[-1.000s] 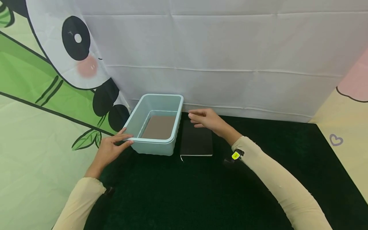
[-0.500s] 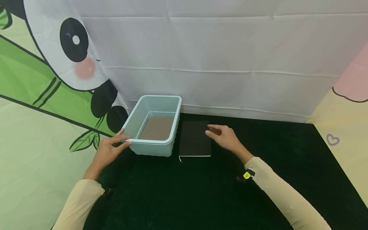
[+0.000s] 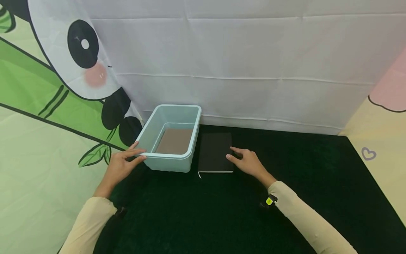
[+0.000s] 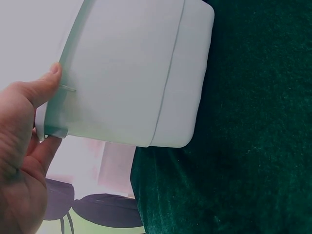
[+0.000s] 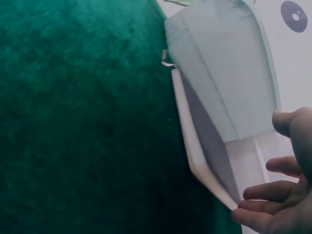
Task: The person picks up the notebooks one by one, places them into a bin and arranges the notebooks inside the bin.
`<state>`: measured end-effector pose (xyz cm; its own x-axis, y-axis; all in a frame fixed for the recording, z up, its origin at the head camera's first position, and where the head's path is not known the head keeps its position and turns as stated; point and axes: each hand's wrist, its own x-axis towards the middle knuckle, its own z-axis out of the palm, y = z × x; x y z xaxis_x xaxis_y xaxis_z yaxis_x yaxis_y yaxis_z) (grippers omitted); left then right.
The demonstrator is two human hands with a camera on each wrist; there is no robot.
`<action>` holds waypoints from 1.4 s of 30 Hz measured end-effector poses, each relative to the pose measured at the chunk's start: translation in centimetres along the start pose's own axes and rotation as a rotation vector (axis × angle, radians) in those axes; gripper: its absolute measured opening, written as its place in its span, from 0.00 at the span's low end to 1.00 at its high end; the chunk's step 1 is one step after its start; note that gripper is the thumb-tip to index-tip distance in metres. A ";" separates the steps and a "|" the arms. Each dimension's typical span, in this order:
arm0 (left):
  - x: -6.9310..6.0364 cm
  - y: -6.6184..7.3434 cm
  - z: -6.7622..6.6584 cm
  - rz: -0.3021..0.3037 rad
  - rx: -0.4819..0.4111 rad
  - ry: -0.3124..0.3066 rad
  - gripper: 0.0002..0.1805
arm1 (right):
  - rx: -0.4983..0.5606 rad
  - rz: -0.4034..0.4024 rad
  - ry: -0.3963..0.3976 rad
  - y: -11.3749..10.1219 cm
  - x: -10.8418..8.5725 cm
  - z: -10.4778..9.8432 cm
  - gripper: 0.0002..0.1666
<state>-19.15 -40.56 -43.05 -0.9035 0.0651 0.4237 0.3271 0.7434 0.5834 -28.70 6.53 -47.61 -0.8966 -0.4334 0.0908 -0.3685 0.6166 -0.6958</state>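
A light blue plastic storage bin [image 3: 168, 163] stands on the dark green cloth, its brownish inner bottom visible from above. My left hand [image 3: 122, 165] grips the bin's near left corner, thumb on the front of the rim and fingers round the side, as the left wrist view also shows at the bin's rim [image 4: 58, 109]. Beside the bin lies a closed black notebook [image 3: 215, 153] with a pale ribbon at its near end. My right hand [image 3: 248, 163] hovers by the notebook's right edge, fingers spread and holding nothing; in the right wrist view its fingertips [image 5: 248, 214] appear near the page edges [image 5: 187, 131].
Behind the table hangs a white cloth backdrop [image 3: 238, 63], close to the far ends of the bin and notebook. A printed cartoon panel [image 3: 57, 116] borders the left side. Green cloth [image 3: 196, 211] stretches in front and to the right.
My right hand has moved from above the notebook's far part back and right to its right edge, then slightly nearer me. The left hand, bin and notebook stay in place.
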 end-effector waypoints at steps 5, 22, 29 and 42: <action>-0.1 0.1 0.0 -0.002 0.002 -0.005 0.16 | -0.021 -0.010 -0.025 0.6 -0.2 0.8 0.39; 0.0 0.0 0.1 -0.005 0.001 0.000 0.16 | -0.075 0.024 -0.064 1.6 0.1 2.1 0.40; 0.0 -0.1 0.2 0.009 -0.003 0.018 0.15 | -0.056 0.025 -0.037 1.2 0.0 2.7 0.39; -0.1 -0.3 0.2 0.011 -0.023 0.017 0.15 | -0.077 0.065 0.061 0.3 -0.5 4.1 0.36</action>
<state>-19.23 -40.59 -43.41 -0.8948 0.0616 0.4423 0.3437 0.7274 0.5940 -27.35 4.19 -50.78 -0.9318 -0.3512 0.0919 -0.3243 0.6917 -0.6453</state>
